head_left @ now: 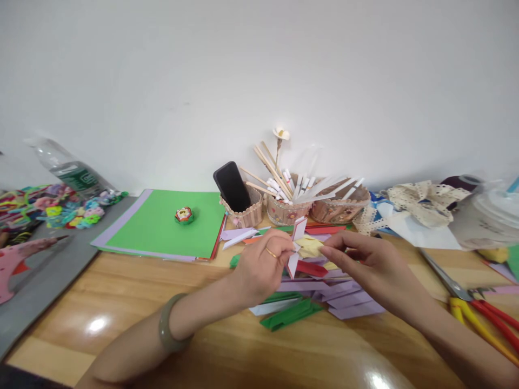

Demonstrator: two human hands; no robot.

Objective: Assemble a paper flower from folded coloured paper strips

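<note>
My left hand [263, 265], with a gold ring, pinches a folded white paper piece with reddish edges [299, 229]; its points stick out above and below the fingertips. My right hand [367, 258] is closed at thumb and forefinger on the end of a yellow folded paper [310, 246]. The yellow paper's other end meets the white piece, but I cannot tell whether they are joined. Beneath both hands lies a heap of folded strips, among them purple pieces [352, 300], a green piece [291, 314] and a red piece [311, 268].
Green paper sheets [162, 216] bear a small paper flower [184, 215]. Behind the heap stand baskets [286, 210] with sticks and pens, plus a phone [232, 186]. Scissors [458, 292] lie right, a glue gun [16, 265] left. A bottle [77, 173] and lace [425, 202] are farther back.
</note>
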